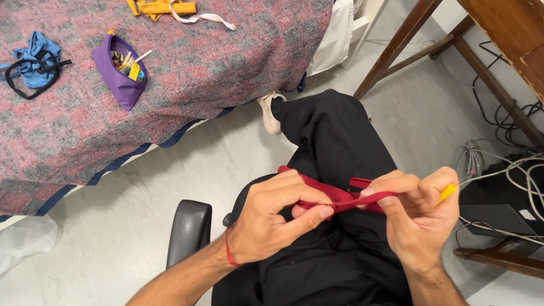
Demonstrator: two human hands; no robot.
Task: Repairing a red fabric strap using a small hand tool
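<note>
A narrow red fabric strip [340, 196] is stretched between both hands above my lap. My left hand [273, 219] pinches it near the middle with thumb and fingertips, and a thin red band circles that wrist. My right hand [414, 215] grips the strip's other end and also holds a small yellow tool [448, 191] that sticks out past the fingers. I sit in a black office chair [190, 228], in black trousers.
A bed with a red-grey blanket [180, 79] lies to the left, carrying an open purple pouch [120, 69], a blue fabric piece with black cord [30, 63] and a yellow fabric piece with white cord [166, 7]. A wooden table [524, 44] and tangled cables [526, 175] are on the right.
</note>
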